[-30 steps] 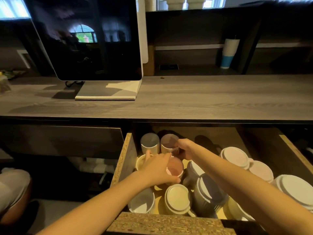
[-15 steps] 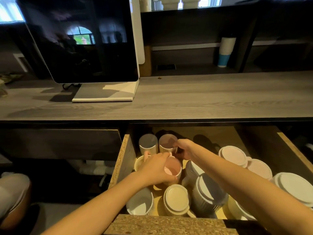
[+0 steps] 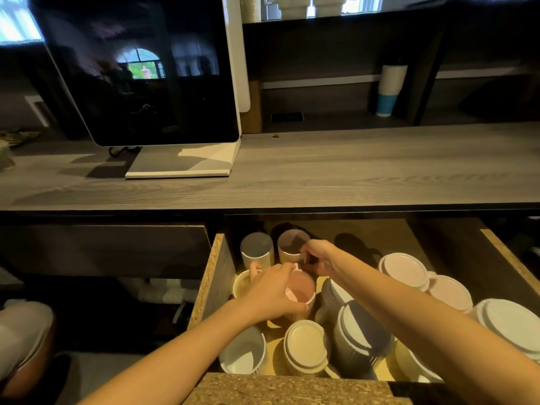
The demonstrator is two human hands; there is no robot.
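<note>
Pink mug (image 3: 301, 292) inside left grip (image 3: 271, 290)

the pale ribbed ceramic mug with a pink inside (image 3: 301, 293) in my left hand (image 3: 271, 290) looks glazed, its lining smooth with a soft sheen. the ribbed ceramic mug with a brown inside (image 3: 292, 244) at my right hand (image 3: 318, 257) is duller. left of my grip, the raw chipboard drawer wall (image 3: 211, 276) is rough and speckled. right of it, the stacked pale round plates (image 3: 403, 268) look matt. above, the grey wood-grain countertop (image 3: 350, 176) is matt and the flat black screen (image 3: 140, 77) glossy.
</note>
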